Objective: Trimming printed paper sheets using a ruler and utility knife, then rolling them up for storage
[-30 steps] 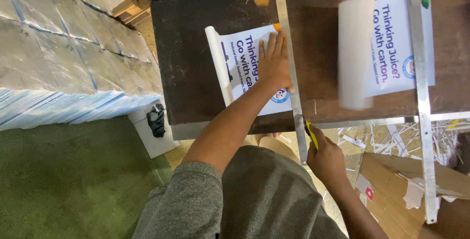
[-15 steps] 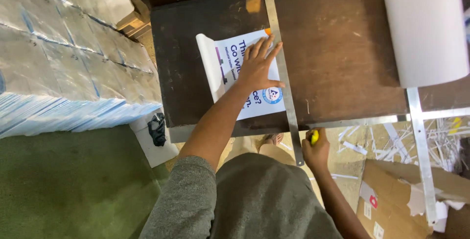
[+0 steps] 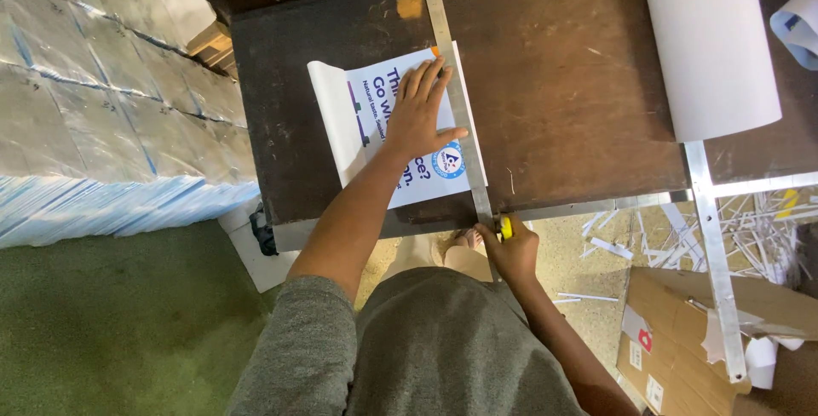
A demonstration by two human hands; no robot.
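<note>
A dark brown wooden bench (image 3: 562,84), scuffed and scratched, is seen from above. A white printed poster sheet with blue lettering and a round blue emblem (image 3: 375,92) is laid flat on the bench near its front edge, its left margin curling upward. A long, flat steel straightedge (image 3: 443,33) is set along the sheet's right edge, running from the bench's far side past its front edge.

The left hand (image 3: 417,114) is pressed palm-down on the sheet, its fingers (image 3: 430,75) spread flat and reaching toward the straightedge, the thumb touching it; nothing is gripped. The right hand (image 3: 511,250) is held just below the bench's front edge at the straightedge's near end, fingers curled tight around a small yellow-handled cutter (image 3: 506,227); the blade cannot be made out.

A rolled white sheet (image 3: 711,50) is seen at the bench's right side, over a second metal strip (image 3: 711,237). White paper trimmings (image 3: 750,220) are scattered on the floor at right, beside an opened cardboard box (image 3: 682,331). Stacked foil-wrapped bundles (image 3: 94,109) are noted at left, above a green floor (image 3: 102,322).
</note>
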